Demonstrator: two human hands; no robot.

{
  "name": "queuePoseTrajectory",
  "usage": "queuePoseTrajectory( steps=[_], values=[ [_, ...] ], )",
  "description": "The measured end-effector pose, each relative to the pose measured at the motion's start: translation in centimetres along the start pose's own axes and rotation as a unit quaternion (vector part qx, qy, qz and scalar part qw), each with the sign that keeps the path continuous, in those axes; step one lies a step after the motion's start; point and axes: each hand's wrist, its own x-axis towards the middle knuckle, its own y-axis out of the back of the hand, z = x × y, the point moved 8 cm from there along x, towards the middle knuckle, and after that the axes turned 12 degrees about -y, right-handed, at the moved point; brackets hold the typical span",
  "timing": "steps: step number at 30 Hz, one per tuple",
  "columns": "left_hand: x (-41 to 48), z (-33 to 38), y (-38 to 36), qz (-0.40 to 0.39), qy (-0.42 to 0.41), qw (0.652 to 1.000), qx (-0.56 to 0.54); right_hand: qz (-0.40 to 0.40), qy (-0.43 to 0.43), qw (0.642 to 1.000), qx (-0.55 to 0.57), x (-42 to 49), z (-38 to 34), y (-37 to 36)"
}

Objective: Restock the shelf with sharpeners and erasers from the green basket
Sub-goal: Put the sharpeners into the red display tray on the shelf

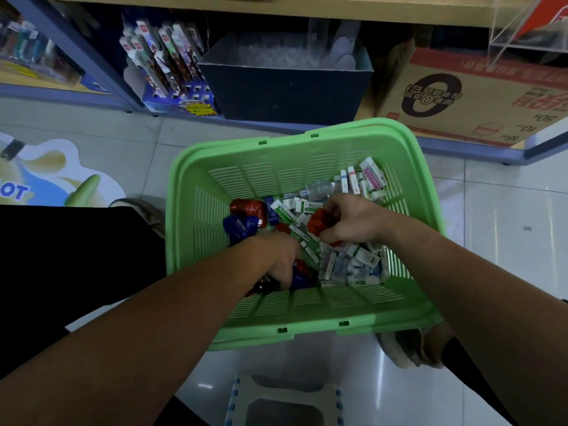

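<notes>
Fingers (338,204) of the right hand (350,219) curled round a red sharpener (318,224); the left hand (278,259) gripped other sharpeners (299,273) (blue, red) among erasers (353,262) in the green basket (246,149) on the floor (491,210). Lifting straight up, I judged, would avoid scattering them.

I see both hands down in the green basket (276,142) on the tiled floor (491,210), my right hand (353,224) pinching a red sharpener (317,222) over the boxed erasers (353,262), my left hand (278,259) curled round red and blue sharpeners (299,273) by its near wall.
</notes>
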Motion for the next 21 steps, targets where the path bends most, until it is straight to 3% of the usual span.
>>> queuePoseTrajectory(
  steps=[11, 14, 18, 21],
  values=[
    [-3.8, -3.0, 2.7, 0.119, 0.075, 0.968, 0.206, 0.035, 0.008, 0.996, -0.083, -2.6, -2.9, 1.3],
    [-5.4, -2.2, 4.3, 0.179, 0.055, 0.969, 0.16, 0.029, 0.015, 0.996, -0.087, -4.5, -4.7, 2.3],
    [-9.3, -1.6, 7.1, 0.264, 0.021, 0.964, -0.04, 0.044, 0.012, 0.993, -0.111, -7.1, -7.7, 4.6],
    [-13.6, -0.9, 10.0, 0.291, -0.002, 0.953, -0.082, 0.046, 0.022, 0.989, -0.137, -10.4, -10.7, 6.8]
  ],
)
